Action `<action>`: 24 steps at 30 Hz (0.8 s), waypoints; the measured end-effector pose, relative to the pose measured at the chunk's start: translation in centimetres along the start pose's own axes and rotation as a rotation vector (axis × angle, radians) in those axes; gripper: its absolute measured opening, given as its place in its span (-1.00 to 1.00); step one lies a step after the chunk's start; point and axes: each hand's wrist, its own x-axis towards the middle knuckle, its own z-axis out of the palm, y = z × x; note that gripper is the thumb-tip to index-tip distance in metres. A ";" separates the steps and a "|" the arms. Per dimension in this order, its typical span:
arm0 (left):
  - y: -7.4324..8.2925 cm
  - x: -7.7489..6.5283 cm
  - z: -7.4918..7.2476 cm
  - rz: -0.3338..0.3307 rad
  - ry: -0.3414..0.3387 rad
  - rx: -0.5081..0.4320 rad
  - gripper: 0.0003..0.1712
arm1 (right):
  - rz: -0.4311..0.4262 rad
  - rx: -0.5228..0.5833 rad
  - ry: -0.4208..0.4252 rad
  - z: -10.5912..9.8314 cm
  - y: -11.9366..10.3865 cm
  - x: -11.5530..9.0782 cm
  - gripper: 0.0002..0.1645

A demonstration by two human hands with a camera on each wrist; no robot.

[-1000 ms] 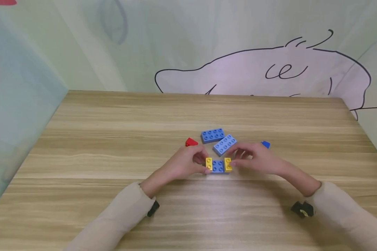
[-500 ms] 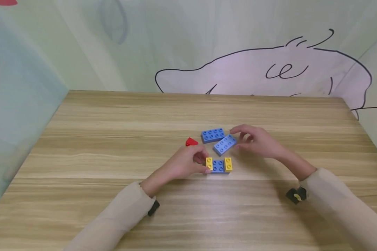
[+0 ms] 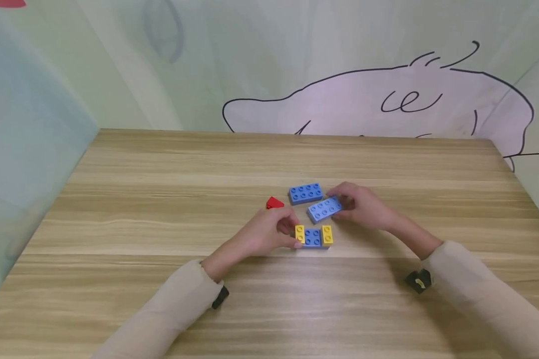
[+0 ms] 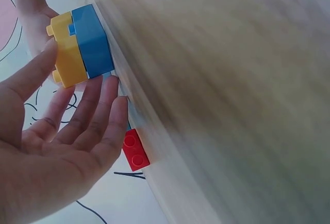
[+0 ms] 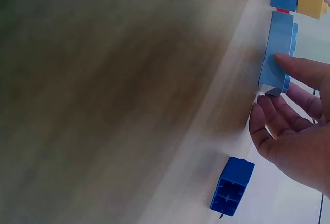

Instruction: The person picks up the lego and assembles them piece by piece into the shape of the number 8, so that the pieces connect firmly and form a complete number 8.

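My left hand [image 3: 271, 232] pinches the left end of a brick stack: a blue toy brick [image 3: 312, 238] with a yellow brick [image 3: 327, 235] on its right end and another yellow brick [image 4: 71, 54] on its left end. Its thumb lies on the yellow, other fingers at the far side. My right hand [image 3: 366, 205] grips the right end of a light blue eight-stud brick [image 3: 324, 209] between thumb and fingers. In the right wrist view, the thumb presses this brick's [image 5: 278, 49] long side. Behind it lies a darker blue eight-stud brick [image 3: 305, 193], which neither hand touches.
A red brick [image 3: 275, 203] lies just beyond my left hand, also seen in the left wrist view. A small dark blue brick [image 5: 232, 185] lies on its side near the right hand; the head view hides it. Wood-grain table [image 3: 161, 199] meets a drawn-on wall behind.
My right hand left the yellow brick, moved away from me to the light blue brick and took hold of its end. That brick has turned slightly. The left hand stayed put.
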 end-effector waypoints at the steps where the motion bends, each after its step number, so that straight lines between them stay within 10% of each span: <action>1: 0.0 0.0 0.0 -0.001 -0.001 -0.001 -0.66 | 0.001 -0.004 -0.001 0.0 0.0 -0.1 -0.48; 24: 0.0 -0.1 0.3 0.012 0.022 -0.005 -0.66 | -0.074 0.030 0.087 -1.9 -1.2 -2.7 -0.64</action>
